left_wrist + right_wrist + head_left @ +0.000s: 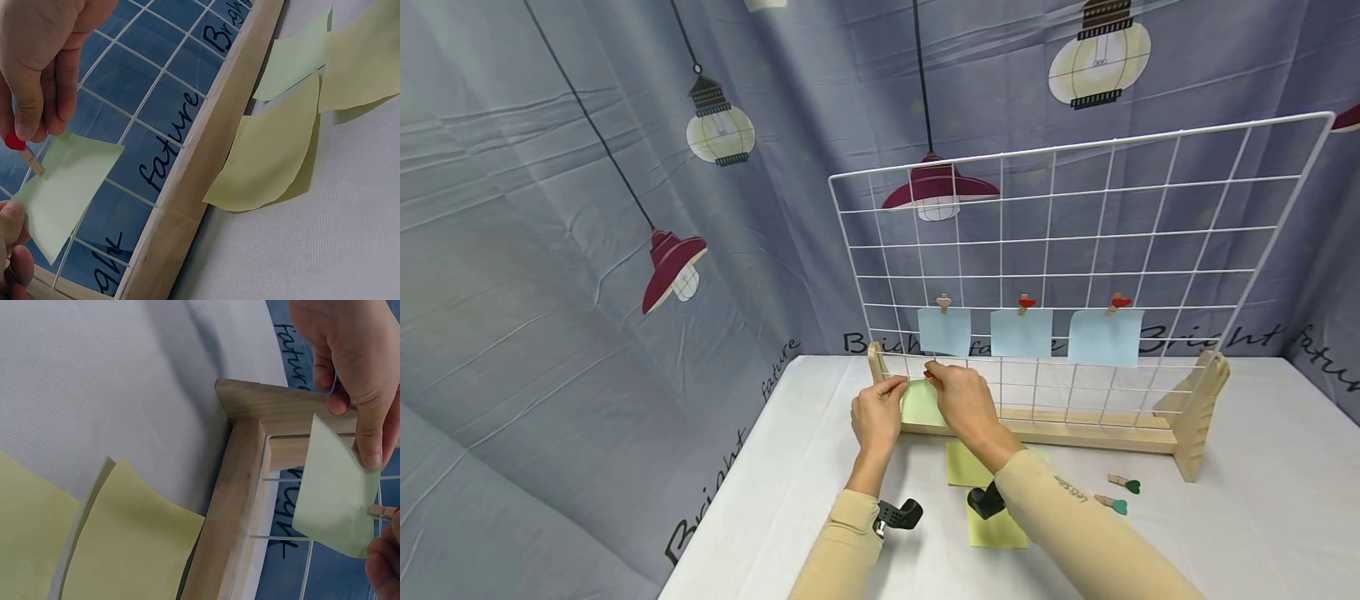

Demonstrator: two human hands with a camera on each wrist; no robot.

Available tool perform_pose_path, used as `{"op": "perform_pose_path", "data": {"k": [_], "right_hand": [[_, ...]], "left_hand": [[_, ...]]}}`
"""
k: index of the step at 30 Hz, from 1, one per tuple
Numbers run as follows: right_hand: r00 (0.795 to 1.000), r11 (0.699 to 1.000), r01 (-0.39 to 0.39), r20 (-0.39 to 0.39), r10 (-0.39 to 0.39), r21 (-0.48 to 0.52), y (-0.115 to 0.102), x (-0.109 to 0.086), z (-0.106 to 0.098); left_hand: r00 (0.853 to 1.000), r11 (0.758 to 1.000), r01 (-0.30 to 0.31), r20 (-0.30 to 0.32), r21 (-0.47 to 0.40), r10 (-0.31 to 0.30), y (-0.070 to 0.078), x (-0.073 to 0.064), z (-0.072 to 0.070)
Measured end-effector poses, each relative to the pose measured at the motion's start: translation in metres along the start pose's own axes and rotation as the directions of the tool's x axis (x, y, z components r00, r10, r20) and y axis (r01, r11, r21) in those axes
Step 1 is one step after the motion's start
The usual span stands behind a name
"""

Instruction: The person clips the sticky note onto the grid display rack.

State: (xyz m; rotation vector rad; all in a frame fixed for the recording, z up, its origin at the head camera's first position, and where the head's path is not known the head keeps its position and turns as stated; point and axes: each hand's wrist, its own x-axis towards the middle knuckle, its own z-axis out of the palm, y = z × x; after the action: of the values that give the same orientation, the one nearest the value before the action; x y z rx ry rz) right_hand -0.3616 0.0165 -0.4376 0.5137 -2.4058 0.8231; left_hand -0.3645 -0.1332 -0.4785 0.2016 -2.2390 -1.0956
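Bench [775,467], near edge: yellow note [998,531], second yellow note [966,467] just beyond, partly behind the right forearm; two clothespins with green hearts [1125,483] lie to the right, apart from the notes.

Hands: left hand [876,415] has its fingers pinching one edge of the pale green note [922,406]; right hand [964,400] has its fingers grasping the red-heart clothespin [16,142], whose wooden tip overlaps the note's upper edge; the note sits against the lower left of the white wire grid [1002,156], in front of the wooden stand [1198,417]; whether the clothespin has caught a wire, cannot tell.

Higher on the grid: three blue notes [1022,332] in a row, each under its own clothespin; grey-blue curtain [760,250] behind.

Judgement: step in hand looks to be clipping the green note below the leftmost blue one; next move calls for steadying the edge, seating the clothespin over note and wire together, then letting go.
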Motion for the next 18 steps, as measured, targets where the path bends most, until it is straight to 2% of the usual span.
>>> {"op": "perform_pose_path", "data": {"k": [10, 18], "right_hand": [[1.000, 1.000, 0.012, 0.013, -0.012, -0.007, 0.0007, 0.0003, -0.0010], [0.998, 0.999, 0.044, -0.036, -0.044, -0.003, 0.0056, -0.0020, 0.0001]], "left_hand": [[0.998, 0.998, -0.057, -0.027, 0.013, 0.057, 0.0003, -0.0017, -0.0004], [0.998, 0.998, -0.054, -0.027, 0.018, 0.054, 0.0002, -0.0028, 0.0008]]}}
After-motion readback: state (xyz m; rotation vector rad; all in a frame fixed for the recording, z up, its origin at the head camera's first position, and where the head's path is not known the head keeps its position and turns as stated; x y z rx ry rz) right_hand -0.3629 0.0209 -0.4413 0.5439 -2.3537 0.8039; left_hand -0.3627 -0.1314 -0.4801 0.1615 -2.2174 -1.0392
